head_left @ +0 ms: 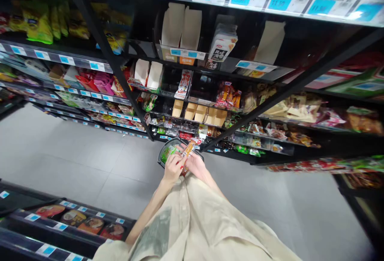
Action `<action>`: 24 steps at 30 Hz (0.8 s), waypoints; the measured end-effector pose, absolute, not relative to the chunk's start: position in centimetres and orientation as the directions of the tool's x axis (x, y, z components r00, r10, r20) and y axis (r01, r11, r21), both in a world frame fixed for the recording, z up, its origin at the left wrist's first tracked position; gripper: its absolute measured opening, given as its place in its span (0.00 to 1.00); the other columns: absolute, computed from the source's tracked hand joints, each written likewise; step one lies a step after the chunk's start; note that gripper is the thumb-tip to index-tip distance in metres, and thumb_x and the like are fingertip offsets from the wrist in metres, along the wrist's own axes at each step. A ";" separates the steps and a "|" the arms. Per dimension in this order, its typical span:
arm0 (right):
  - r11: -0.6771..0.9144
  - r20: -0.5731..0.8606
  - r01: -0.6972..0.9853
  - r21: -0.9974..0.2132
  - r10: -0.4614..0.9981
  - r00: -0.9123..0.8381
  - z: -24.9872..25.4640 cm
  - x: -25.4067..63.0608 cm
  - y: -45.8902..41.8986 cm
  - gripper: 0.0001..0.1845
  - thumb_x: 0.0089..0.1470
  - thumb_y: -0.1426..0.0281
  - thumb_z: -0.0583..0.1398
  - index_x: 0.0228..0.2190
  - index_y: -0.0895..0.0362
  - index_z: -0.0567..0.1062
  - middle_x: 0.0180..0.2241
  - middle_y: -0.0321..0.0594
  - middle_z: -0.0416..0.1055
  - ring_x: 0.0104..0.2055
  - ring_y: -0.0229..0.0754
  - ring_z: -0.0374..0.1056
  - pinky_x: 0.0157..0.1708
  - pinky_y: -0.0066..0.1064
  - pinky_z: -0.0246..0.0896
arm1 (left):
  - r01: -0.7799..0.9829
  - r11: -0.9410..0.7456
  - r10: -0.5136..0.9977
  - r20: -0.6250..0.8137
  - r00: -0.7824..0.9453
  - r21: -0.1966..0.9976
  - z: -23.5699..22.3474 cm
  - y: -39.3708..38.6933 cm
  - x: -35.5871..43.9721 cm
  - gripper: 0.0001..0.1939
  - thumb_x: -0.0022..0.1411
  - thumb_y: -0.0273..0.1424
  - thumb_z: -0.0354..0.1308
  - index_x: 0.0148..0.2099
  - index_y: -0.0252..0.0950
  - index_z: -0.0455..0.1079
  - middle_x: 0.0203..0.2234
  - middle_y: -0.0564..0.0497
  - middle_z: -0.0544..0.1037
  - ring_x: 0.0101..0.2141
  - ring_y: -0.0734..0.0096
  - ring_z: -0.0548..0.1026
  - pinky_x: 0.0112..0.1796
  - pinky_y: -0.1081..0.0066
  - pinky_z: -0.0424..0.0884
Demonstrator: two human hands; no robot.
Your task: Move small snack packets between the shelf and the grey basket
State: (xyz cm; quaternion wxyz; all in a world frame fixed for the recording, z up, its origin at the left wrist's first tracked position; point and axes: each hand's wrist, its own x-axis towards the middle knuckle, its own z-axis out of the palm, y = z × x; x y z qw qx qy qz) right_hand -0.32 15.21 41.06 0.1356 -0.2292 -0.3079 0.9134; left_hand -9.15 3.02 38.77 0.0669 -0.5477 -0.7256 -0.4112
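In front of my body, both hands are closed on a small snack packet [189,149], an orange-brown pouch with a red and white end. My left hand [173,167] grips it from the left side with bent fingers. Under its other side lies my right hand [196,164], whose fingers are partly covered by the packet. Just beyond and below the hands is a dark grey shopping basket [160,157]. Green packets [168,153] lie in it. What hangs the basket, and the rest of its contents, are hidden behind my hands and forearms.
A black shelf rack ahead holds cardboard display boxes [181,25], a white snack box [222,45] and red packets [228,94]. Yellow bags [39,23] stand at upper left. A low shelf with round-pictured packs [73,217] is at lower left. Grey tiled floor [99,153] lies between.
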 end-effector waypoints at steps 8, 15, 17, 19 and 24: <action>-0.795 -0.347 -0.144 -0.589 0.410 -0.844 40.5 0.0 14.7 0.21 0.55 0.61 0.66 0.51 0.51 0.78 0.50 0.42 0.82 0.46 0.49 0.78 0.45 0.41 0.74 | 0.764 0.003 0.634 0.589 -0.500 0.645 38.8 3.1 -8.3 0.11 0.69 0.27 0.57 0.45 0.39 0.81 0.30 0.48 0.79 0.36 0.66 0.78 0.41 0.66 0.76; -0.519 -0.365 -0.111 -0.848 0.723 -0.587 38.3 0.6 14.5 0.27 0.42 0.58 0.76 0.43 0.55 0.82 0.29 0.36 0.81 0.27 0.40 0.72 0.32 0.32 0.67 | -0.118 0.093 0.616 -0.150 -0.773 0.989 37.2 3.6 -8.5 0.21 0.60 0.45 0.67 0.45 0.32 0.80 0.38 0.43 0.85 0.37 0.62 0.82 0.40 0.66 0.78; -0.443 -0.339 -0.080 -0.893 0.779 -0.527 37.4 0.9 14.5 0.28 0.42 0.57 0.75 0.43 0.55 0.81 0.28 0.35 0.80 0.26 0.39 0.71 0.32 0.33 0.67 | -0.186 0.086 0.648 -0.197 -0.736 0.979 36.4 3.6 -8.6 0.23 0.59 0.46 0.67 0.44 0.31 0.80 0.39 0.42 0.85 0.38 0.61 0.82 0.41 0.66 0.78; -0.346 -0.291 -0.039 -0.938 0.842 -0.454 36.7 1.3 14.5 0.27 0.41 0.57 0.75 0.43 0.55 0.80 0.30 0.36 0.81 0.26 0.40 0.71 0.32 0.34 0.68 | -0.166 0.107 0.674 -0.194 -0.713 0.980 36.0 3.6 -8.5 0.21 0.59 0.45 0.66 0.44 0.31 0.81 0.39 0.41 0.85 0.37 0.61 0.83 0.41 0.66 0.79; -0.161 -0.190 0.101 -0.982 0.862 -0.470 36.1 2.1 14.6 0.21 0.49 0.53 0.69 0.40 0.54 0.79 0.33 0.39 0.81 0.32 0.45 0.76 0.35 0.37 0.72 | 0.135 0.139 0.731 -0.010 -0.682 0.981 36.3 3.8 -8.2 0.14 0.62 0.41 0.64 0.37 0.35 0.82 0.36 0.44 0.84 0.38 0.62 0.82 0.41 0.67 0.79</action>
